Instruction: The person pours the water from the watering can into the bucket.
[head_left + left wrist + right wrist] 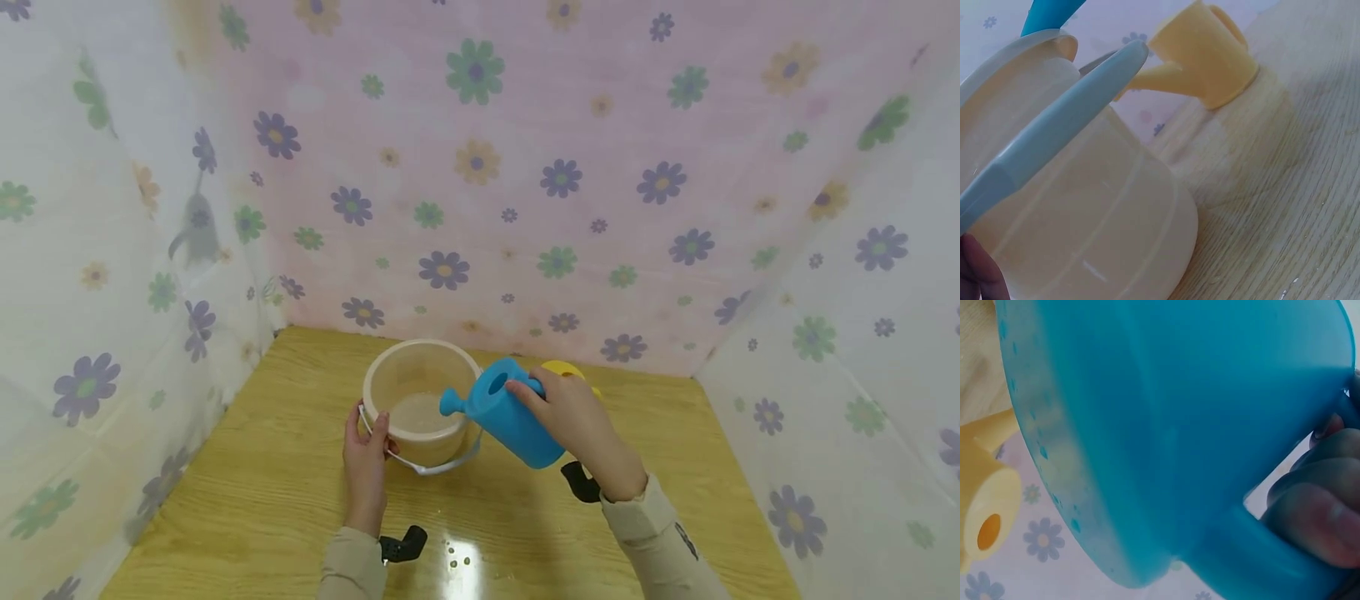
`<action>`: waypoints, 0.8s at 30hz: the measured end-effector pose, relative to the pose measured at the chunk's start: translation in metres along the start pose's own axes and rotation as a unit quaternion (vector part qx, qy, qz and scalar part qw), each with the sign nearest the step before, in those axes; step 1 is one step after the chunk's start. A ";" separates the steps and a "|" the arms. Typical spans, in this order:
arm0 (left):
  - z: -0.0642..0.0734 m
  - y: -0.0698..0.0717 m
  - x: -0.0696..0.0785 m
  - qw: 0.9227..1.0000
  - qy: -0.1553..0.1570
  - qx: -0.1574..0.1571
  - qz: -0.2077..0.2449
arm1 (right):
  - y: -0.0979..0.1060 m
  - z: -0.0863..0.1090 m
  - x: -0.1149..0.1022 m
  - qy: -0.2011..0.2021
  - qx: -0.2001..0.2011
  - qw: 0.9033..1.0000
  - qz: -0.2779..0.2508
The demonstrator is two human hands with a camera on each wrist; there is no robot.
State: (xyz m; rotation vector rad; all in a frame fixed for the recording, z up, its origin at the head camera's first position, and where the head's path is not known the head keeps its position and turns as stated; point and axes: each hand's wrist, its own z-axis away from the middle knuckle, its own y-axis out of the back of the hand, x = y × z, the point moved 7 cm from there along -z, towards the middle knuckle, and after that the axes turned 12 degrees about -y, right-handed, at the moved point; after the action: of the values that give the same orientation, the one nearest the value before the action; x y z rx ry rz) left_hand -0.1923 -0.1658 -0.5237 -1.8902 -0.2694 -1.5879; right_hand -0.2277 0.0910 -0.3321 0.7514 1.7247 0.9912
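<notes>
My left hand (366, 467) grips a cream plastic bucket (438, 450) at its near left rim, thumb on top of the edge. The bucket's pale handle (1066, 122) hangs down along the near side. In my right hand (581, 421) is a blue watering can (517, 417), held by its handle and tilted toward the left. Its spout (452, 402) ends over the bucket's right rim. The right wrist view shows curled fingers (1319, 519) through the can's handle, and droplets on the can's wall near the base.
Behind the right hand stands a yellow watering can (1207, 56), mostly hidden in the head view. Several small green bits (459, 560) and wet spots lie on the wood-grain table (262, 467) at the front. Flower-printed sheets (517, 167) enclose the back and both sides.
</notes>
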 end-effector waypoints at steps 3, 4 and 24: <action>0.000 -0.001 0.001 1.000 -0.004 -0.001 -0.001 | 0.001 -0.001 0.000 0.006 0.004 1.000 -0.005; 0.000 -0.001 0.002 1.000 -0.003 -0.001 0.001 | 0.001 -0.002 -0.001 0.008 0.006 1.000 -0.004; 0.000 -0.001 0.001 1.000 0.000 0.007 -0.004 | 0.005 -0.004 -0.003 0.010 0.007 1.000 0.008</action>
State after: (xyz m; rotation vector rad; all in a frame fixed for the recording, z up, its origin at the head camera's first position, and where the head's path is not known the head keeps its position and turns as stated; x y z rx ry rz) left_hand -0.1927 -0.1655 -0.5222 -1.8805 -0.2865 -1.5883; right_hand -0.2305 0.0895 -0.3253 0.7678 1.7464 1.0026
